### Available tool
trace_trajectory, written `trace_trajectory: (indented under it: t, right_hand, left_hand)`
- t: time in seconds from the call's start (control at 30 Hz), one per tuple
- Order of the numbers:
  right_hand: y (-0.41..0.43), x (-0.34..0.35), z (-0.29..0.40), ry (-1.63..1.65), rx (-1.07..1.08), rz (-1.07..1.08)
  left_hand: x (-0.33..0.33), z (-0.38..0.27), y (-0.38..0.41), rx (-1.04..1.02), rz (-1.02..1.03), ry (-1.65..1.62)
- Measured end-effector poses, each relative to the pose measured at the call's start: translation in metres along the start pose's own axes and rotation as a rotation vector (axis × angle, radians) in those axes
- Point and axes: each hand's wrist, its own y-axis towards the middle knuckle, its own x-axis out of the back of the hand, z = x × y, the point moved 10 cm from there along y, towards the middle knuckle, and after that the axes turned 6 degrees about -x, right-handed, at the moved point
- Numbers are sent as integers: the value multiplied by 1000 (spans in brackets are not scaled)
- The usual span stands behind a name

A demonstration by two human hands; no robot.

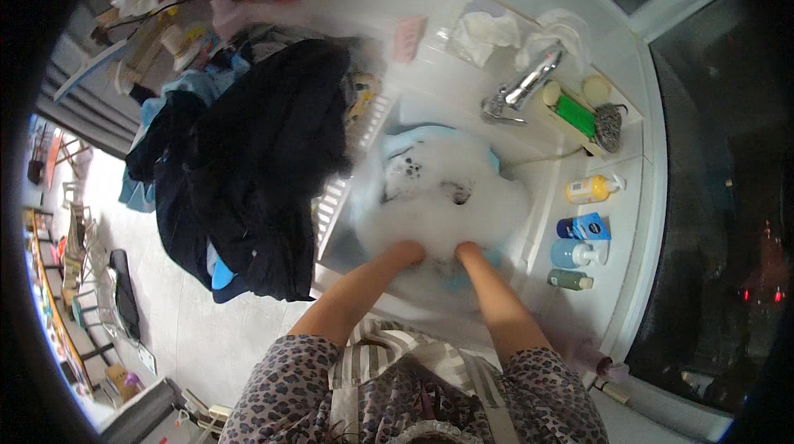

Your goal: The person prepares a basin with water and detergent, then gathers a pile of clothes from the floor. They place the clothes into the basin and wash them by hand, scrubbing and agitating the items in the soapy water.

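A light-blue basin [428, 129] stands in the white sink [546, 196], heaped with thick white foam [422, 214]. Both of my forearms reach down into it. My left hand [412, 252] is sunk in the suds at the near side, with only the wrist area showing. To its right, my right hand [466, 250] is covered in the same way. Foam hides the fingers and anything they hold. Dark wet patches [459, 192] show through gaps in the foam. Above the basin, a chrome faucet [524, 87] juts out from the back right.
Dark clothes [267, 152] are piled left of the sink, partly over a white slatted rack [332, 205]. On the right ledge stand a yellow pump bottle [588, 189], a blue tube [583, 227], a blue pump bottle [574, 253] and a sponge caddy [589, 134] with a steel scourer [609, 126].
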Motion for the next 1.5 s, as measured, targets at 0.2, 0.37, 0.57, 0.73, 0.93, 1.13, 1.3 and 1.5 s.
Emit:
trace_trajectory:
  t: [0.2, 0.37, 0.57, 0.73, 0.93, 1.13, 1.3, 1.5]
  right_hand:
    - [-106, 67, 73, -171, 519, -236]
    - [-223, 142, 149, -253, 853, -567]
    - [-411, 180, 278, 4, 1500, -1010]
    - [-407, 172, 330, -153, 1469, -1166]
    - [-243, 269, 194, 1461, 1272, -63]
    - [-223, 276, 46, 1789, 1246, 52]
    - [-253, 247, -20, 628, 1174, -1154]
    - [-204, 223, -72, 1409, 1256, -542]
  left_hand:
    - [64, -16, -95, -177, -66, 67]
    - [179, -9, -235, -46, -634, -59]
    - [199, 5, -320, 71, -826, -91]
    - [183, 5, -342, 37, -995, -72]
    - [203, -43, -411, -44, -1473, 182]
    - [206, -59, -381, -76, -1417, 237]
    - [169, -45, -265, -170, -912, -96]
    - [159, -56, -235, -112, -760, -139]
